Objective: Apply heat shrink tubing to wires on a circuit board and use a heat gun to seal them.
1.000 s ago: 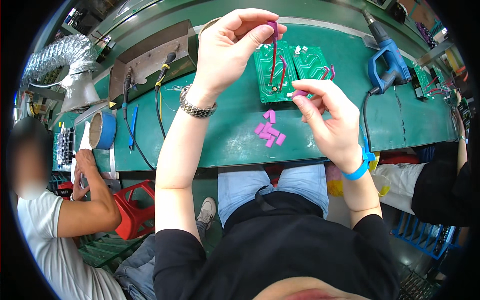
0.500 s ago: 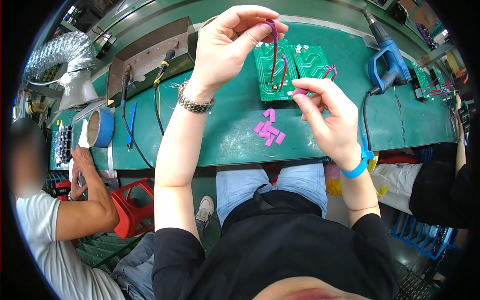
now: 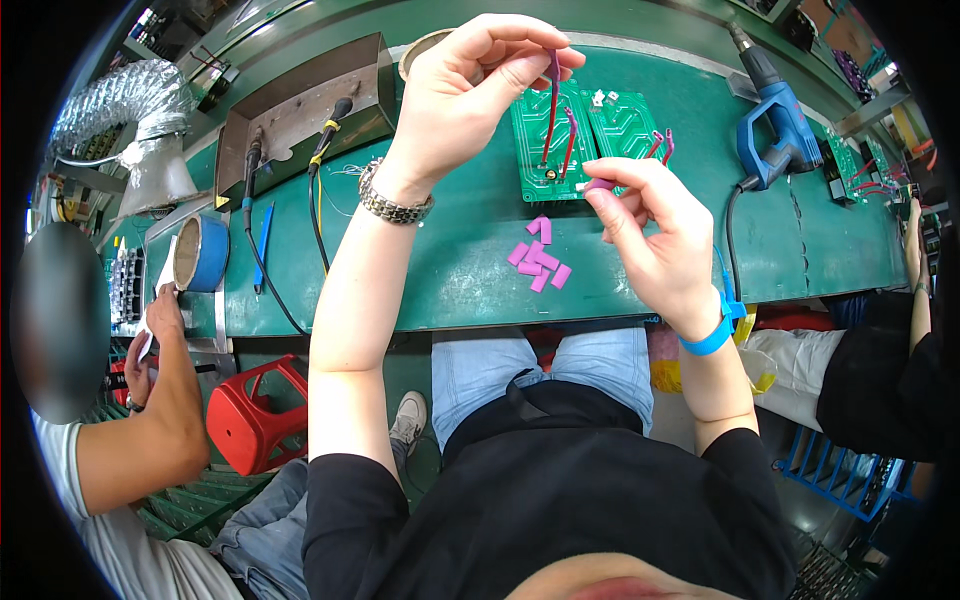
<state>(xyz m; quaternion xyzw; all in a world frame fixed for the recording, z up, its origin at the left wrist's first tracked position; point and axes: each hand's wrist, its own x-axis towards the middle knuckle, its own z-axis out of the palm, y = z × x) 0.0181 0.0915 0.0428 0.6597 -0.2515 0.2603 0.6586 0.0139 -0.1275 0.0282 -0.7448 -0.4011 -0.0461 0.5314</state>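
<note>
My left hand [image 3: 475,85] is raised over the boards, its thumb and forefinger closed on the purple upper end of a red wire [image 3: 551,112]. That wire rises from the nearer-left green circuit board [image 3: 530,165], with a shorter red wire [image 3: 570,150] standing beside it. At the board's front right corner, my right hand [image 3: 655,225] pinches a short purple sleeve [image 3: 598,184] between thumb and fingertips. Several loose purple sleeves [image 3: 547,261] lie on the green bench in front of the board. A second circuit board [image 3: 625,110] with purple-tipped wires sits alongside, partly behind my right hand.
A blue heat gun [image 3: 775,130] stands at the right, its cord trailing forward. Left of me are two soldering irons [image 3: 330,130] by a metal box [image 3: 300,100], a blue pen [image 3: 264,248], a tape roll [image 3: 205,255] and a foil duct [image 3: 130,100]. People sit on both sides.
My left hand has shifted slightly right, still pinching the wire's purple end. My right hand stays nearly still. The person at the left has leaned and moved their arms, and the red stool has shifted.
</note>
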